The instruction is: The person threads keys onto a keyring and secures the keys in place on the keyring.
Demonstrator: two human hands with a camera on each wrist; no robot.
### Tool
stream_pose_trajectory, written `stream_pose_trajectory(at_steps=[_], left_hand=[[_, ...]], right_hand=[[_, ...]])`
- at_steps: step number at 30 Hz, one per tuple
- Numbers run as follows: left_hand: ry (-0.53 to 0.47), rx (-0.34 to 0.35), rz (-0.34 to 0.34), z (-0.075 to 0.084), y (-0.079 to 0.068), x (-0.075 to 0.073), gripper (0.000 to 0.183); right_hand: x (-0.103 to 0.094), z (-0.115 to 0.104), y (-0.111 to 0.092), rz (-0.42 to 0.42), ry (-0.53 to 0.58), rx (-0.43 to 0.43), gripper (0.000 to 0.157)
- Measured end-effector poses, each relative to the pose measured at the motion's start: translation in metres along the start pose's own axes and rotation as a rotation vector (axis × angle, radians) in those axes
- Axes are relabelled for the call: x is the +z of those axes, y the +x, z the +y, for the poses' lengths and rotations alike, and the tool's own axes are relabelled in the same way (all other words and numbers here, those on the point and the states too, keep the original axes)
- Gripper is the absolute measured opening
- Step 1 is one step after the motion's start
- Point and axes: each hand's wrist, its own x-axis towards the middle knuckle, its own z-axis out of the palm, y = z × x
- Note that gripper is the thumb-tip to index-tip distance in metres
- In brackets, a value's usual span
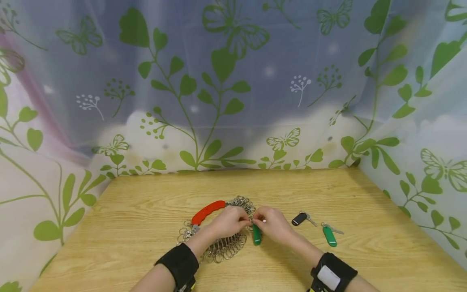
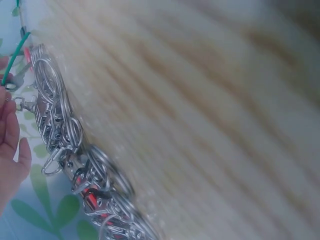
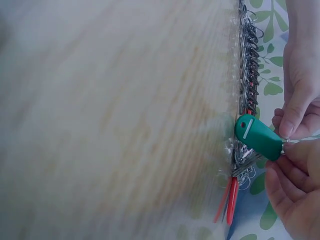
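Observation:
In the head view my left hand and right hand meet fingertip to fingertip over the table. Between them hangs a green key tag. The right wrist view shows my right fingers pinching the ring end of that tag, while my left thumb and finger pinch a small metal ring beside it. Under and left of my left hand lies a big key holder with a red curved handle and many metal rings and snap hooks. A key shows by the tag in the left wrist view. Fingers hide the joint.
To the right on the wooden table lie a black key tag with a key and another green key tag with a key. A patterned curtain encloses the back and sides.

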Motion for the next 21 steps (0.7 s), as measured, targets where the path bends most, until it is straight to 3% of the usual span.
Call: stream_pose_trajectory(at_steps=[9, 21], left_hand=[[0.044, -0.041, -0.019, 0.0017, 0.0029, 0.0003, 0.007], [0.029, 0.053, -0.014, -0.0021, -0.0028, -0.0013, 0.006]], right_hand=[[0.0022, -0.0004, -0.0005, 0.016, -0.071, -0.139, 0.009], [-0.0021, -0.0038, 0.0002, -0.016, 0.035, 0.043, 0.009]])
